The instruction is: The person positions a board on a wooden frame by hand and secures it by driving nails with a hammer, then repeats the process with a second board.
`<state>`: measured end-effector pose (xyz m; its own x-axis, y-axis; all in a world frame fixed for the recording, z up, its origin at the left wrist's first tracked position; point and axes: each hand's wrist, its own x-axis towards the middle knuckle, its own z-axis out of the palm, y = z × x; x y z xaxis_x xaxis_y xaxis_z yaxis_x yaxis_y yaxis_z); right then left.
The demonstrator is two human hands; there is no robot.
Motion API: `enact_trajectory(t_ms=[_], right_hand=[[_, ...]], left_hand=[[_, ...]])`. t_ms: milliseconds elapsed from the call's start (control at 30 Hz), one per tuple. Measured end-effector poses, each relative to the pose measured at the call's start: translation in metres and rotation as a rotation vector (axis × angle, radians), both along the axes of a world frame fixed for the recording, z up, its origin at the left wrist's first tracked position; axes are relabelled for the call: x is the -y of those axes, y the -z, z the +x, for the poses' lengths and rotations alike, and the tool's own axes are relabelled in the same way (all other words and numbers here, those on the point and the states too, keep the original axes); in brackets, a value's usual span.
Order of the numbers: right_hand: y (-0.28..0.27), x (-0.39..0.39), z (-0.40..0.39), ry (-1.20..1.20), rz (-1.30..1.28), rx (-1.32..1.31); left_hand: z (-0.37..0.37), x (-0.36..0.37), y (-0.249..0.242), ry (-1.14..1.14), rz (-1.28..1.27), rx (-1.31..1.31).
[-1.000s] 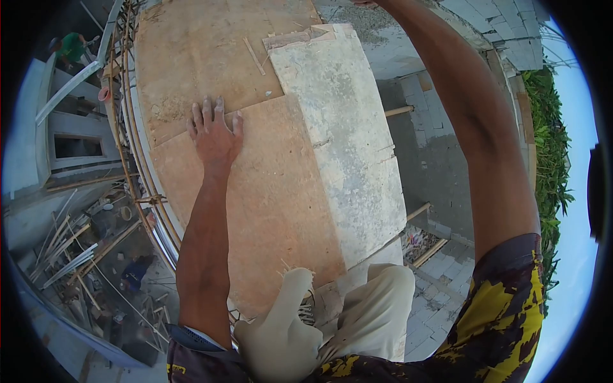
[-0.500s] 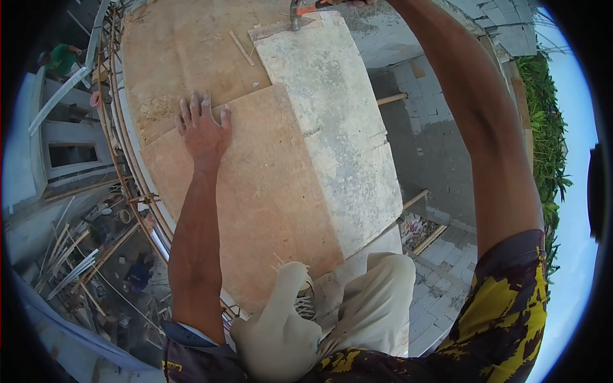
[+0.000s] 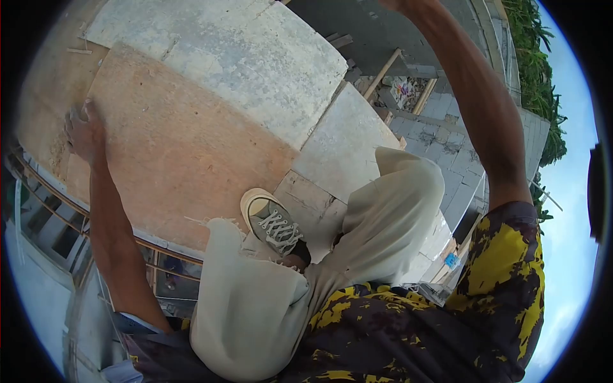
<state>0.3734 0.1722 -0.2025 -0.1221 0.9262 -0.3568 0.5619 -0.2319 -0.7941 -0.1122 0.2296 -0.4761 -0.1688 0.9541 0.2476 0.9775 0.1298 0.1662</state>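
My left hand (image 3: 86, 133) rests on the brown plywood sheet (image 3: 172, 140), near its left side, with fingers apart and nothing visible in them. At the top edge of the view, only the wrist end of my right hand (image 3: 397, 5) shows; its fingers and anything in them are cut off. A pale, stained board (image 3: 236, 64) lies along the far side of the brown sheet. My shoe (image 3: 274, 223) stands at the near edge of the brown sheet, beside greyer boards (image 3: 313, 198).
Bamboo poles (image 3: 48, 182) run along the left edge, with a drop beyond. On the right, a wooden pole (image 3: 385, 73) crosses an opening by grey block walls (image 3: 421, 137). Small wood scraps (image 3: 79, 51) lie at the upper left. Green plants (image 3: 533, 76) stand outside.
My view has swung toward the right and nearer my legs. The hammer held in my right hand earlier is now out of frame. My left hand stays on the boards.
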Motion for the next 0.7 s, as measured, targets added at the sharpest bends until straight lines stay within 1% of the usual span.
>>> enact_trajectory(t_ms=[33,67,133,167,200,233,267,300,333,400,433,467,500,533,567,633,667,700], right_hand=[[0.006,0.028,0.015,0.12,-0.072,-0.05],[0.008,0.053,0.031,0.151,-0.04,-0.061],[0.008,0.096,0.063,0.259,-0.189,0.205],[0.008,0.111,0.083,0.29,-0.175,0.184],[0.015,0.13,0.105,0.276,-0.206,0.287],[0.024,0.145,0.125,0.253,-0.24,0.388],[0.031,0.157,0.146,0.262,-0.24,0.366],[0.038,0.166,0.166,0.239,-0.282,0.447],[0.046,0.173,0.18,0.215,-0.326,0.531],[0.059,0.18,0.2,0.256,-0.331,0.499],[0.063,0.177,0.209,0.296,-0.326,0.489],[0.067,0.171,0.217,0.298,-0.32,0.485],[0.071,0.163,0.221,0.349,-0.33,0.458],[0.074,0.156,0.224,0.395,-0.34,0.43],[0.079,0.151,0.226,0.388,-0.335,0.422],[0.079,0.134,0.225,0.293,-0.385,0.615],[0.084,0.131,0.23,0.295,-0.38,0.611],[0.093,0.127,0.234,0.171,-0.492,0.522]], left_hand=[[-0.006,-0.002,0.005,0.013,-0.004,0.026],[-0.004,0.001,0.007,0.021,-0.006,0.052],[0.01,0.008,0.01,-0.017,0.001,-0.03],[0.034,0.017,0.015,0.061,0.042,0.062],[0.064,0.041,0.009,0.138,0.058,0.143],[0.112,0.076,-0.013,0.288,0.028,0.164],[0.158,0.111,-0.028,0.408,-0.05,0.162],[0.196,0.14,-0.031,0.535,-0.081,0.218],[0.229,0.165,-0.033,0.622,-0.145,0.213],[0.273,0.197,-0.014,0.685,-0.228,0.234],[0.281,0.202,-0.013,0.685,-0.225,0.229],[0.287,0.204,-0.013,0.675,-0.261,0.074],[0.29,0.205,-0.011,0.655,-0.298,-0.079],[0.291,0.206,-0.008,0.645,-0.295,-0.08],[0.288,0.208,-0.006,0.655,-0.28,-0.079],[0.291,0.2,-0.006,0.667,-0.241,-0.081],[0.29,0.201,-0.006,0.668,-0.252,-0.1],[0.29,0.203,-0.006,0.669,-0.264,-0.116]])
